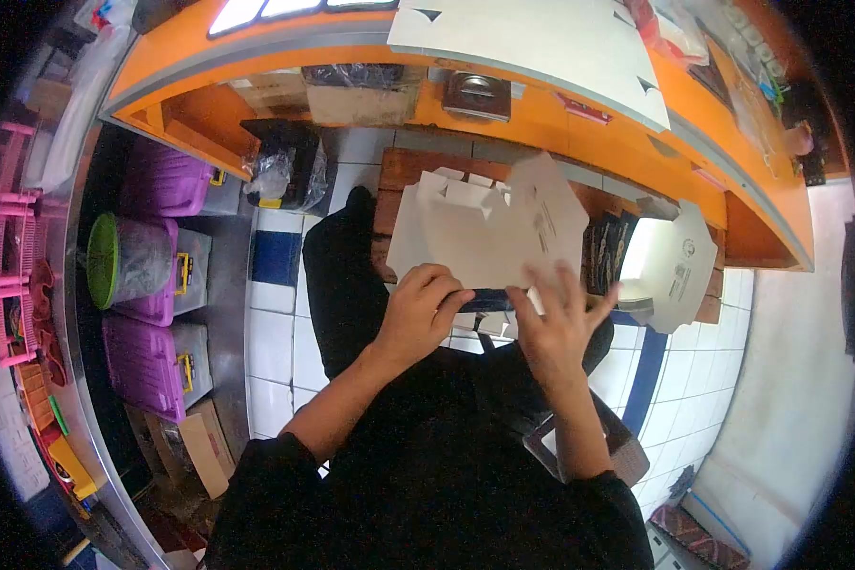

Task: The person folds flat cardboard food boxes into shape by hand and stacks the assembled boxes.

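A small dark flat packet (pixel 489 301) spans the gap between my hands, just in front of my lap. Its left end is pinched between the thumb and fingers of my left hand (pixel 418 309). At its right end, the thumb of my right hand (pixel 556 328) touches or nearly touches it, while the other fingers are spread and blurred by motion. Behind my hands, an open white cardboard box (pixel 465 223) rests on a brown wooden surface (pixel 399 171), its printed lid flap raised. To its right stands another white box (pixel 679 271), also open, beside several dark packets (pixel 610 252).
An orange shelf unit (pixel 370 47) curves across the far side, with a flat white cardboard sheet (pixel 532 43) on top. Purple-lidded bins (pixel 142 366) and a green-rimmed basket (pixel 104 261) stand at left. Below is a white tiled floor (pixel 271 342).
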A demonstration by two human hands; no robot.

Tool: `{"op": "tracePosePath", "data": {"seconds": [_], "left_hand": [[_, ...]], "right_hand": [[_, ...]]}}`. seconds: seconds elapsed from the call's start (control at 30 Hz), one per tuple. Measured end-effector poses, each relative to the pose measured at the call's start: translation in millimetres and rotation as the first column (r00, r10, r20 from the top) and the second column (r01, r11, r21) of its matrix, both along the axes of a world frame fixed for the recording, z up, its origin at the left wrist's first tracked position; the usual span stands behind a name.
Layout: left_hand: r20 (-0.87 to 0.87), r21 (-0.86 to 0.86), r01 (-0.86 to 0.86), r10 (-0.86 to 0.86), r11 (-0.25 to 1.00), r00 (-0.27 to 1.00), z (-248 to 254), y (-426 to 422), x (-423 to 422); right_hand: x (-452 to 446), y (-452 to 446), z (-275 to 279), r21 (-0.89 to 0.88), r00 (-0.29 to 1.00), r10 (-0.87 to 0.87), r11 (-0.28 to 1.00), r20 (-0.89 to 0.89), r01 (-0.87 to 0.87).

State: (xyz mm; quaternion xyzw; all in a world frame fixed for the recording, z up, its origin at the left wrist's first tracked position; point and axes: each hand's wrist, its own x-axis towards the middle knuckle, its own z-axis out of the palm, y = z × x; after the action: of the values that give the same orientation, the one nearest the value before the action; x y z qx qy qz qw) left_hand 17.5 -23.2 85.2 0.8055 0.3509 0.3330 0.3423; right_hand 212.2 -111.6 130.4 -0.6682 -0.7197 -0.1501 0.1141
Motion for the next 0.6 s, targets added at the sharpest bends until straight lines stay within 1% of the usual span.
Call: {"op": "tracePosePath", "data": {"seconds": [0.03, 0.07, 0.1, 0.13, 0.17, 0.2, 0.23, 0.27, 0.33, 0.37, 0.4, 0.43, 0.47, 0.5, 0.57, 0.6], "left_hand": [[0.044, -0.013, -0.085, 0.085, 0.996, 0.995, -2.0, -2.0, -1.1], [0.043, -0.011, -0.089, 0.09, 0.996, 0.995, -3.2, -4.8, -2.6], [0.066, -0.05, -0.14, 0.143, 0.989, 0.988, -2.7, -7.6, -3.3], [0.089, -0.088, -0.186, 0.193, 0.979, 0.977, -2.3, -10.0, -2.9], [0.091, -0.084, -0.181, 0.189, 0.98, 0.978, -2.1, -12.7, -1.5], [0.108, -0.091, -0.175, 0.185, 0.98, 0.977, -2.2, -15.9, 0.2], [0.124, -0.098, -0.166, 0.178, 0.981, 0.976, -2.8, -19.3, 2.3], [0.123, -0.098, -0.152, 0.164, 0.984, 0.979, -4.8, -22.3, 4.9], [0.117, -0.016, -0.129, 0.13, 0.992, 0.985, -8.6, -29.5, 9.3], [0.113, -0.018, -0.122, 0.123, 0.992, 0.986, -9.2, -33.6, 9.9], [0.09, -0.003, -0.073, 0.073, 0.997, 0.993, -8.5, -36.6, 10.8], [0.068, 0.016, -0.026, 0.025, 1.0, 0.997, -7.6, -38.4, 12.5], [0.052, 0.001, -0.023, 0.023, 1.0, 0.998, -8.4, -42.8, 13.7], [0.053, 0.008, -0.029, 0.029, 1.0, 0.998, -7.9, -45.5, 14.7], [-0.074, -0.071, 0.0, -0.005, 0.997, 0.997, -7.5, -49.8, 14.1], [-0.141, -0.207, 0.037, -0.067, 0.978, 0.988, -1.1, -49.0, 10.8]], "right_hand": [[-1.1, -0.6, -0.8, 0.004, 1.0, 0.003, 1.0, 0.0, -0.003], [-4.1, -1.6, -1.6, 0.11, 0.972, -0.115, 0.984, -0.206, 0.14], [-8.0, -3.2, -2.4, 0.18, 0.887, -0.203, 0.937, -0.414, 0.298], [-13.9, -4.4, -3.4, 0.135, 0.722, -0.152, 0.937, -0.675, 0.323], [-20.6, -4.7, -9.6, 0.139, 0.722, -0.153, 0.935, -0.674, 0.327], [-28.6, -4.6, -18.0, -0.099, 0.129, -0.15, 0.936, -0.98, 0.338], [-34.4, -4.9, -22.4, -0.284, -0.524, -0.143, 0.938, -0.839, 0.198], [-36.1, -5.5, -23.1, -0.308, -0.668, -0.144, 0.942, -0.73, 0.133], [-37.0, -0.4, -30.5, -0.351, -0.753, -0.135, 0.926, -0.644, 0.135], [-36.0, -0.6, -39.0, -0.383, -0.802, -0.125, 0.914, -0.584, 0.136], [-38.5, -2.0, -44.0, -0.384, -0.804, -0.122, 0.913, -0.582, 0.139], [-42.3, -0.9, -48.0, -0.436, -0.783, -0.152, 0.884, -0.604, 0.165], [-44.6, 0.7, -51.8, -0.484, -0.761, -0.184, 0.854, -0.623, 0.19], [-43.3, -0.9, -56.7, -0.478, -0.759, -0.184, 0.859, -0.624, 0.184], [-37.0, -8.2, -64.2, -0.483, -0.703, -0.219, 0.853, -0.677, 0.2], [-35.8, -7.1, -57.4, -0.445, -0.637, -0.199, 0.86, -0.745, 0.251]]}}
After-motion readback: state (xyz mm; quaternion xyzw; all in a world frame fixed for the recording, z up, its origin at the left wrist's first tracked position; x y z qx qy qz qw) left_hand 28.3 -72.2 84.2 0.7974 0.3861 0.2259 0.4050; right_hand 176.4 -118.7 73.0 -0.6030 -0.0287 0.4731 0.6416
